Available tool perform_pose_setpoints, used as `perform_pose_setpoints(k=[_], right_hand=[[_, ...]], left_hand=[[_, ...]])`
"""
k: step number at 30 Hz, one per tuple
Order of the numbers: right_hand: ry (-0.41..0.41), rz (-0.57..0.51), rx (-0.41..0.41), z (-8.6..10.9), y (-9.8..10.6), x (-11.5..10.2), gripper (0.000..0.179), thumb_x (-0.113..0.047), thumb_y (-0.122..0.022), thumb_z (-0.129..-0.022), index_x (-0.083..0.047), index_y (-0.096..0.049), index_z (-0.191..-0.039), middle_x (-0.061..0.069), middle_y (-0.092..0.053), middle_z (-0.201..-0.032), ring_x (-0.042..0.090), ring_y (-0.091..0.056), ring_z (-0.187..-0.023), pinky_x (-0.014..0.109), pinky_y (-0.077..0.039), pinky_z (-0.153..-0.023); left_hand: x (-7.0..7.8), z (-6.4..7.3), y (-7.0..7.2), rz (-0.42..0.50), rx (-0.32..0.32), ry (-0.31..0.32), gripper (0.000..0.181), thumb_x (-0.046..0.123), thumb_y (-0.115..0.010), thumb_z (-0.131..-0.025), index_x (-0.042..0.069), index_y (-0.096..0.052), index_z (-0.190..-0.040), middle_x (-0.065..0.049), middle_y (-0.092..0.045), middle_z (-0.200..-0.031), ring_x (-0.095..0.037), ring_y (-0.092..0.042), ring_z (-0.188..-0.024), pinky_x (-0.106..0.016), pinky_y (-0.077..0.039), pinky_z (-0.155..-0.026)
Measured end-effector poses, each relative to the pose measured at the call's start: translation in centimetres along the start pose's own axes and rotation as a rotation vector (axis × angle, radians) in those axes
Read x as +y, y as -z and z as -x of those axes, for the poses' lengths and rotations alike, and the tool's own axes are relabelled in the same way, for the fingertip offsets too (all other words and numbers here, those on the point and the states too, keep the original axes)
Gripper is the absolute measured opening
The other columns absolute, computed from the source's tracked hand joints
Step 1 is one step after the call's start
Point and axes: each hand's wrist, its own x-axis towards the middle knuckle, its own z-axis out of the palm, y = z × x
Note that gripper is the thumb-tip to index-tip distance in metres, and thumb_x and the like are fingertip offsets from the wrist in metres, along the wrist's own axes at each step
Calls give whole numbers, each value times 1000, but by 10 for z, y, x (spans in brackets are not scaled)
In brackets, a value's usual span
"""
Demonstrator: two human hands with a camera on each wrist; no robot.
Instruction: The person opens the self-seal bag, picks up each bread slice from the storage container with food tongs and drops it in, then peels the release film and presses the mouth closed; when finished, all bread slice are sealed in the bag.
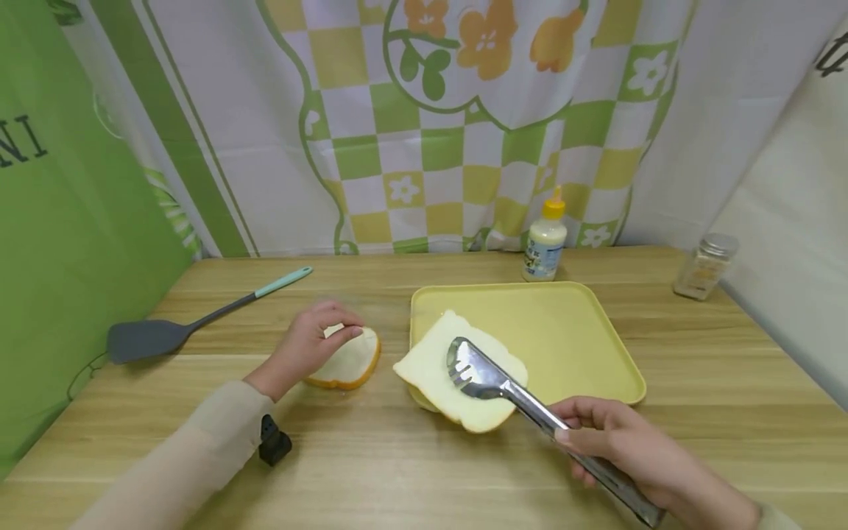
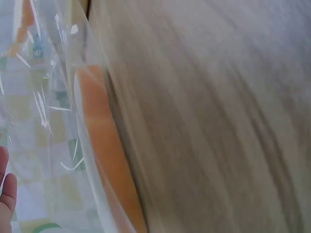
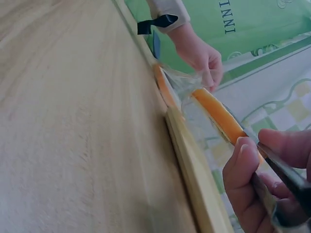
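Note:
My left hand pinches the edge of a clear plastic bag between thumb and fingers. A bread slice with an orange-brown crust lies on the table at the bag, left of the yellow tray. My right hand grips metal tongs by the arms. Between their jaws is a second bread slice, raised over the tray's near left corner. In the right wrist view this slice's crust shows edge-on, above the tray's rim.
A grey spatula with a mint handle lies at the left of the wooden table. Behind the tray stands a squeeze bottle with a yellow cap. A small jar stands at the far right. Printed cloths hang around the table.

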Motion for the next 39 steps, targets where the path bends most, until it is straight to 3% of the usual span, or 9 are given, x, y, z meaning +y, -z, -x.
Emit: perform_pose_setpoints(k=[6, 11, 15, 20, 26, 34, 39], right_hand=[[-56, -80, -68, -8, -3, 3, 41, -9, -49, -94, 19, -39, -123, 9, -56, -89, 10, -59, -64, 22, -51, -56], [-16, 2, -36, -6, -7, 1, 41, -8, -50, -94, 20, -39, -122, 9, -56, -88, 11, -58, -62, 24, -50, -54], [21, 81, -4, -4, -10, -2, 39, -8, -50, -94, 19, -41, -121, 10, -55, -87, 10, -57, -61, 25, -50, -51], [-18, 30, -49, -5, -8, -5, 39, -9, -50, -94, 19, -42, -121, 9, -55, -87, 10, -58, -62, 23, -50, -53], [-49, -37, -128, -22, -2, -9, 34, -9, -52, -93, 16, -46, -116, 7, -55, -81, 9, -59, -61, 20, -51, -54], [-99, 32, -111, -57, -10, -26, 34, -9, -56, -90, 15, -48, -113, 7, -54, -78, 9, -57, -57, 19, -49, -51], [-112, 74, -111, -79, -20, -35, 34, -8, -56, -89, 14, -49, -114, 9, -53, -78, 11, -56, -55, 19, -48, -49]], left_hand=[[1, -1, -5, -8, -22, 18, 10, 12, -68, -84, 6, -72, -91, -1, -65, -89, -19, -59, -86, -42, -50, -77], [4, -1, -6, -27, -32, 79, 11, 15, -66, -86, 8, -72, -92, -1, -64, -91, -19, -58, -89, -40, -50, -75], [5, -1, -8, -23, 1, 94, 11, 15, -66, -86, 8, -72, -91, -1, -65, -90, -18, -58, -88, -37, -49, -71], [4, 0, -13, 6, 56, 64, 8, 12, -68, -84, 7, -72, -88, -1, -66, -86, -18, -59, -85, -40, -49, -70], [6, 0, -16, 49, 44, 18, 6, 12, -69, -82, 9, -73, -87, 1, -65, -85, -15, -59, -83, -28, -48, -65], [14, -1, -16, 64, 28, -41, 6, 8, -68, -82, 5, -71, -87, -2, -66, -86, -16, -60, -84, -38, -52, -73], [19, -5, -20, 60, 40, -77, 5, 9, -68, -82, 7, -71, -86, -2, -66, -87, -16, -60, -86, -33, -51, -75]])
